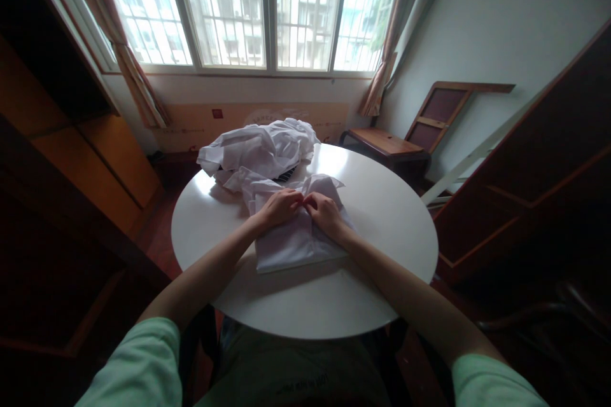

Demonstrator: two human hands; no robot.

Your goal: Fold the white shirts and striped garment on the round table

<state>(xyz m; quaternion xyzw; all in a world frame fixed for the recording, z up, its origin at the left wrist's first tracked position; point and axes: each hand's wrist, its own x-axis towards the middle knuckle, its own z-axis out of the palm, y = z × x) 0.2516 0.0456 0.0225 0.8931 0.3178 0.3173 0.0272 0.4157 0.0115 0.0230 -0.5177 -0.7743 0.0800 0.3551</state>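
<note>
A white shirt (291,241) lies folded flat on the round white table (382,216) in front of me. My left hand (279,206) and my right hand (324,211) meet at its upper middle, fingers pinched on the fabric near the collar. Behind them a crumpled heap of white garments (260,149) rests at the table's far edge, with something dark partly hidden under it.
A wooden chair (410,137) stands beyond the table at the right, under the barred window (258,6). Dark wooden cabinets (534,172) flank both sides. Curtains hang at the window's edges.
</note>
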